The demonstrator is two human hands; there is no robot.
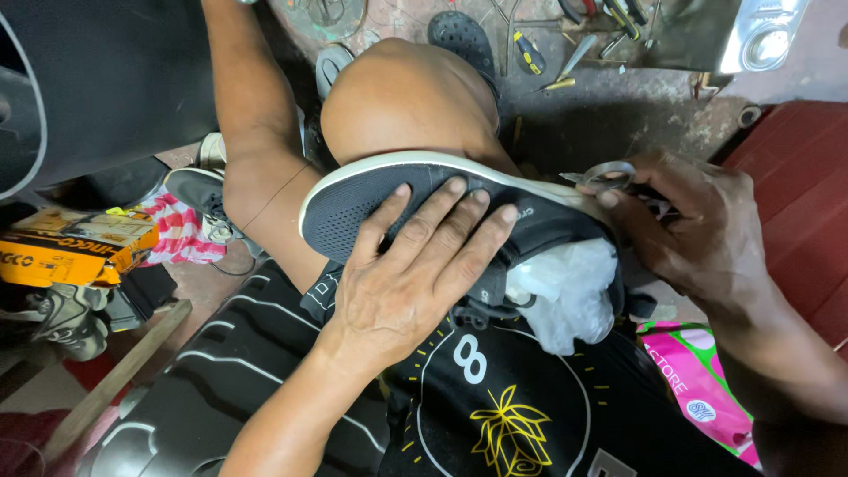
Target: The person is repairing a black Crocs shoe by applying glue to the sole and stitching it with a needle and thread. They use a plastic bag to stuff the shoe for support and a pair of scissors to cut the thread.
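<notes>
Nearest, left hand point(408, 269) lies palm down, 4 fingers spread flat, pressing black shoe point(424, 199) sole-up against knee point(402, 102). Right hand point(698, 230) beside heel, fingers curled, pinching scissors point(609, 177). White plastic point(565, 287) stuffs shoe. Beyond, tools point(565, 53) litter floor.

Shoe point(442, 208) in the middle, sole up, resting on a knee point(397, 97). Left hand point(415, 274) flat on the shoe. Right hand point(698, 230) at 3 o'clock, touching the heel end. Plastic bag point(565, 291) stuffed inside the shoe, at 5 o'clock. Box point(75, 247) far off at 9 o'clock. Tools point(565, 44) on the floor at 1 o'clock.
</notes>
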